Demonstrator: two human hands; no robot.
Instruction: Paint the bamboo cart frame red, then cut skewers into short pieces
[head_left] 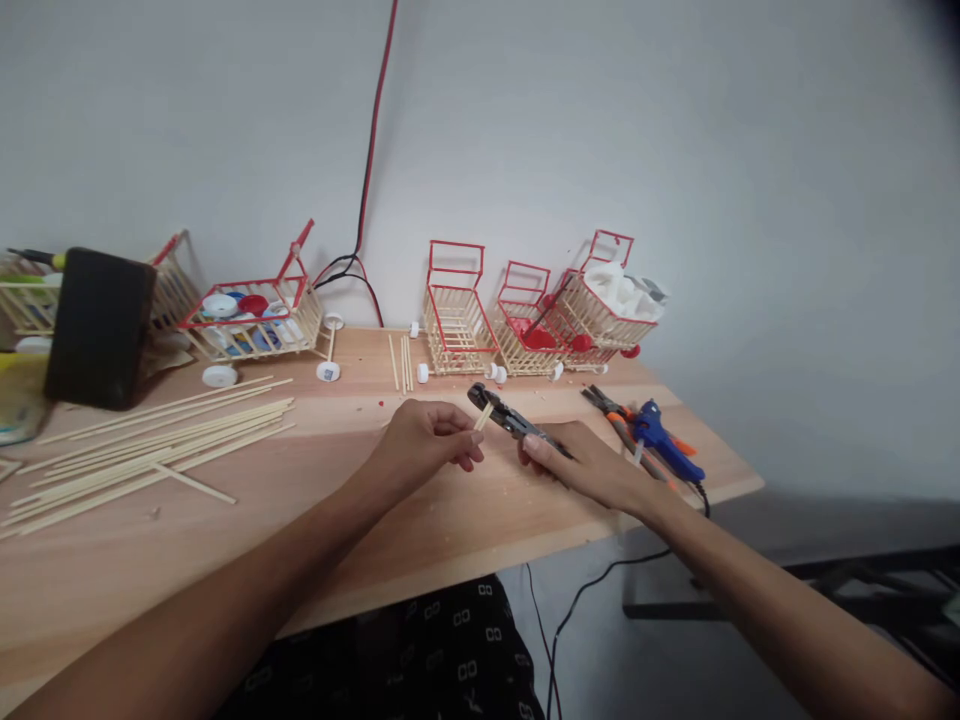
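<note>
Three small stick carts (pixel 525 320) already stand at the far counter (pixel 450 520). The left hand (pixel 427 440) pinches a short stick (pixel 484 416) against the cutter (pixel 510 420) gripped by the right hand (pixel 592 465); many long sticks (pixel 150 450) remain uncut at left.

Even, soft indoor light fills the frame, brightest on the pale wall (pixel 675 150) across the upper half. Shadows are faint: a thin dark band under the wooden table's (pixel 465 540) front edge, deeper gloom at lower right. No glare shows on the tabletop. The wide lens bends the table edge and stretches the forearms toward the lower corners; the upper right corner darkens with vignetting. A dark block (pixel 97 325) at the left edge looks soft, while the centre stays fairly sharp.
</note>
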